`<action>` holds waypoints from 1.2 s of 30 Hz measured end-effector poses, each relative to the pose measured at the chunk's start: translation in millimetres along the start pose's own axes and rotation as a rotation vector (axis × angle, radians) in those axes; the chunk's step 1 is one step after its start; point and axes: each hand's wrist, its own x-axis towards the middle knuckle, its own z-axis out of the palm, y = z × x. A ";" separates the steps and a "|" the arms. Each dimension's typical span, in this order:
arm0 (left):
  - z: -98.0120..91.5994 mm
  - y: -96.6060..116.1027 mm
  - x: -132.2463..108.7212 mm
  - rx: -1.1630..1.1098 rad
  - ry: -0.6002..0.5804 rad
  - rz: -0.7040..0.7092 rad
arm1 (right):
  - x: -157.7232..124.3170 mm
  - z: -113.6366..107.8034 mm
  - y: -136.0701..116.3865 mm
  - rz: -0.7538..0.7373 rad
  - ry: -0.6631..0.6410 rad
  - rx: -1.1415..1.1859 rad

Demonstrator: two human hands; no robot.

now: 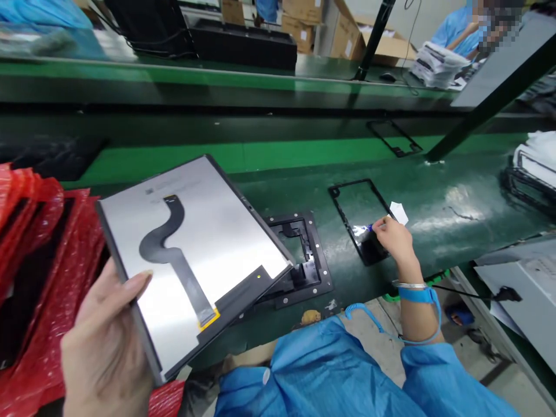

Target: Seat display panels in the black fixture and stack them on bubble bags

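Observation:
My left hand (110, 339) grips an LCD screen panel (243, 231) by its left edge, thumb on the silvery back. A dark flat ribbon cable (163, 246) snakes down that back to a yellow-edged connector. The panel is tilted above the bench and partly covers a black fixture frame (319, 255) with a part inside. My right hand (394, 237) is closed in a pinch over the near right side of a thin black bezel frame (343, 217). A small blue tip shows at its fingers, beside shiny clear film (359, 230); what they pinch is unclear. Behind the hand lies white paper (398, 213).
Red bubble-wrap sleeves (56, 278) stand at the left. Another black frame (394, 139) lies farther back near a slanted dark post (490, 98). White-and-black parts (536, 168) are stacked at right. A blue coiled wrist-strap cord (367, 313) hangs from my right wrist. A person in blue sits across.

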 end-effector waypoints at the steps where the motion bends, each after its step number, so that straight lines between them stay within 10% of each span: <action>1: 1.6 -3.1 -0.4 -0.055 -0.004 -0.043 | -1.9 0.2 -2.3 0.041 0.015 -0.051; 4: 4.5 -15.4 -1.8 -0.176 -0.045 -0.113 | -23.0 -3.6 -29.6 -0.053 0.141 -0.068; 6: 6.9 -23.8 -3.2 -0.233 -0.098 -0.118 | -45.8 -6.8 -61.7 -0.424 0.202 0.073; 10: 13.4 -32.5 -11.4 -0.280 -0.175 -0.127 | -86.8 0.8 -130.5 -1.234 -0.086 0.209; 14: 8.4 -26.4 -25.9 -0.325 -0.284 -0.125 | -99.2 20.7 -163.8 -1.450 0.003 0.267; 18: -20.3 -24.3 -23.4 -0.325 -0.439 0.132 | -89.2 26.2 -156.5 -1.027 0.237 0.639; 21: -52.5 -39.8 -1.5 -0.133 -0.273 0.394 | -75.9 28.9 -143.4 -0.414 0.401 0.981; 24: -81.8 -67.4 23.6 0.096 -0.185 0.382 | -66.4 38.8 -133.9 -0.093 0.095 1.132; 28: -100.2 -97.5 38.6 0.298 -0.420 0.200 | -64.6 53.6 -128.3 0.150 -0.207 1.098; 36: -96.9 -101.5 32.8 0.611 -0.535 0.307 | -60.0 51.6 -129.7 0.360 -0.293 0.927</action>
